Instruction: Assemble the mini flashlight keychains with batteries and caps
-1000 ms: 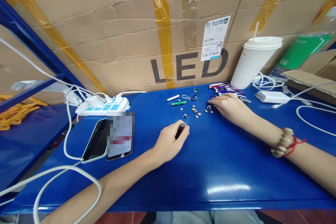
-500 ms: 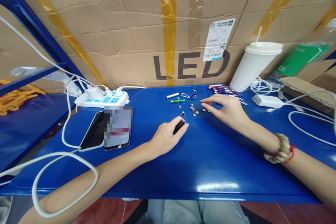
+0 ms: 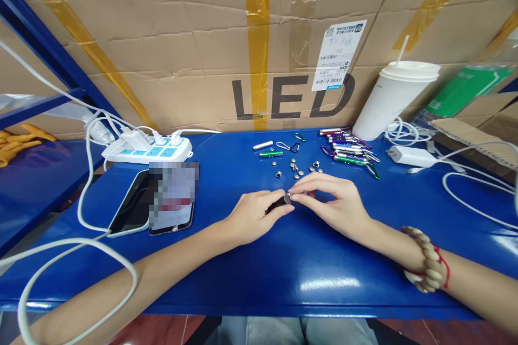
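My left hand is closed around a small black flashlight tube, its end pointing right. At that end, the thumb and forefinger of my right hand pinch a tiny silvery piece, perhaps a button cell; the fingers mostly cover it. Just beyond my hands, several button cells lie scattered, with small metal caps among them. Farther back are a green tube, a silver tube and loose carabiner clips.
Several coloured keychain flashlights are piled at the back right by a white cup. A charger and cables lie right. Two phones and a power strip occupy the left. A large cardboard box stands behind.
My right hand has moved left and nearer, from above the scattered button cells to the end of the black tube, now pinching a tiny silvery piece. My left hand keeps the tube.
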A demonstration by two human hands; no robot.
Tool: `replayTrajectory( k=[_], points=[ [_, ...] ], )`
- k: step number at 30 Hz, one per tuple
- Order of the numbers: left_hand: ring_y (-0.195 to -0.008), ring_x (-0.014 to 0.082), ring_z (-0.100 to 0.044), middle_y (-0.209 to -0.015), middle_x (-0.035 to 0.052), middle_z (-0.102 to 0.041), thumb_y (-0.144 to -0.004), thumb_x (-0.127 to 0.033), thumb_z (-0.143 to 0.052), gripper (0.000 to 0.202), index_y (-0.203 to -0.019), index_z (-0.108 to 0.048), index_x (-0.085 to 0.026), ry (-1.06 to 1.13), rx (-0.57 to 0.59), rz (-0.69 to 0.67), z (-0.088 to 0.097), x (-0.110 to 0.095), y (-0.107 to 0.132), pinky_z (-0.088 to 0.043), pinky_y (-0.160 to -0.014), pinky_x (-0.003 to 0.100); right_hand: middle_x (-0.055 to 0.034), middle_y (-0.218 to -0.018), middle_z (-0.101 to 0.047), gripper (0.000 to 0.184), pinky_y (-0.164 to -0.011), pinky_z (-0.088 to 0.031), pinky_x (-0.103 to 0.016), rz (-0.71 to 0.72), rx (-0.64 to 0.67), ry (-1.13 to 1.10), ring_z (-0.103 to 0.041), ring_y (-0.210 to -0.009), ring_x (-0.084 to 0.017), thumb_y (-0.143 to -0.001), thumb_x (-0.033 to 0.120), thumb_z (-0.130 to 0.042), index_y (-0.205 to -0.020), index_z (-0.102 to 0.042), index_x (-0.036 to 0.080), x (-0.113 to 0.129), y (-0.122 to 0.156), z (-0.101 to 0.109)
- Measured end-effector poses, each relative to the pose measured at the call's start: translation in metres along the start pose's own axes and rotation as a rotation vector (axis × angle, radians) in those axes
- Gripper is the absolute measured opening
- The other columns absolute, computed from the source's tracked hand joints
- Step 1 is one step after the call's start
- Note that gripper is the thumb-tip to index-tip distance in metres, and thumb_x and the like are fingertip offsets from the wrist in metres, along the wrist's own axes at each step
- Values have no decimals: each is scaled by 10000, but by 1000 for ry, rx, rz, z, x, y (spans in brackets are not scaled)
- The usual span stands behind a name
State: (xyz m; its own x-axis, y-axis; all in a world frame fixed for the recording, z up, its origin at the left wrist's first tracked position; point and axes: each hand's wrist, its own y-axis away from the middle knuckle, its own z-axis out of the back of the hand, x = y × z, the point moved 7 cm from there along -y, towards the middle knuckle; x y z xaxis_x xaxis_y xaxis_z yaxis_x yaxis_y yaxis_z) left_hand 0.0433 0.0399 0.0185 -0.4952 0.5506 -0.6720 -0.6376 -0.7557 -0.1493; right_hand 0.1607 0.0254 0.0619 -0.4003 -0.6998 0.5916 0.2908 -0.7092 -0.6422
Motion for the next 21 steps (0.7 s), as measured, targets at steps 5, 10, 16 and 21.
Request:
replayTrajectory(
  k=[5,10,16,21],
  points=[
    [-607,129,-526,-605,-28,-548,-872,-326,-410,206,-801,-565,-212,12,44,3,-3,1,0,-363,-597,207,-35,-790,-679,85,-646,-538,-258,76,64,-2,-627,-721,-137,-788,188,-595,-807,-677,197,8,3,-3],
    [-612,130,-514,-626,-23,-539,-877,-327,-394,207,-818,-554,-210,-6,83,-14,-4,1,1,-357,-601,210,-44,-824,-648,65,-651,-540,-265,76,84,9,-616,-709,-128,-773,204,-614,-761,-672,179,6,3,-5],
    [-629,136,-521,-654,-19,-545,-887,-323,-373,203,-857,-545,-220,-43,124,-17,-7,0,1,-354,-618,212,-45,-828,-640,59,-623,-542,-254,96,88,28,-612,-704,-126,-765,222,-623,-753,-669,187,10,2,-4],
    [-622,134,-526,-646,-25,-558,-880,-326,-397,197,-836,-561,-225,5,113,-33,-6,-1,1,-358,-608,207,-47,-811,-644,75,-604,-543,-247,116,103,6,-613,-690,-126,-774,231,-612,-755,-672,190,14,3,-4]
  ],
)
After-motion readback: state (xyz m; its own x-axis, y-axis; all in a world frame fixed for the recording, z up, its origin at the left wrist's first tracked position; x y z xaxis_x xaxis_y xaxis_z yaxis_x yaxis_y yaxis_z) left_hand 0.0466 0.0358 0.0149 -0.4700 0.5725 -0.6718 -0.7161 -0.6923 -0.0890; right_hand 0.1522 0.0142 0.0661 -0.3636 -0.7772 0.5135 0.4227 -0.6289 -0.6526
